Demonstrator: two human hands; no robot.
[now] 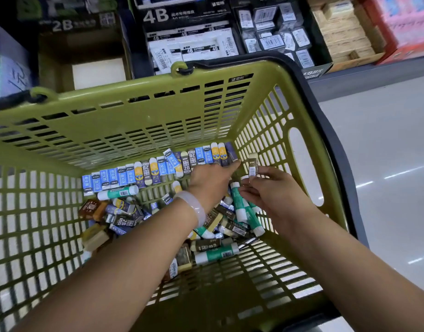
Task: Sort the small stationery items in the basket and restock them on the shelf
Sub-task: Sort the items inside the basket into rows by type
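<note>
Two bare forearms are seen nearest the viewer, reaching down into a green slatted basket (139,121). A pale bangle (194,207) is worn on the left wrist. The left hand (211,185) is extended with straightened fingers, its fingertips laid against the right end of a row of erasers (158,168) stood side by side along the basket's far wall; nothing is gripped by it. A single brown-sleeved eraser (253,167) is pinched upright between thumb and fingertips of the right hand (275,190), raised near the basket's right wall.

The row is made up of roughly twenty erasers, mostly blue-sleeved, with some yellow-and-navy ones and a few marked 2B mixed in. A loose heap (124,216) of unsorted erasers is spread over the basket floor; its exact count cannot be told. About six green-and-white glue sticks are counted, one (117,192) lying just in front of the row.

Beyond the basket, shelf cartons are shown: one marked 2B (69,25), one marked 4B (182,32) holding white packets, and one (278,32) holding small wrapped dark erasers.
</note>
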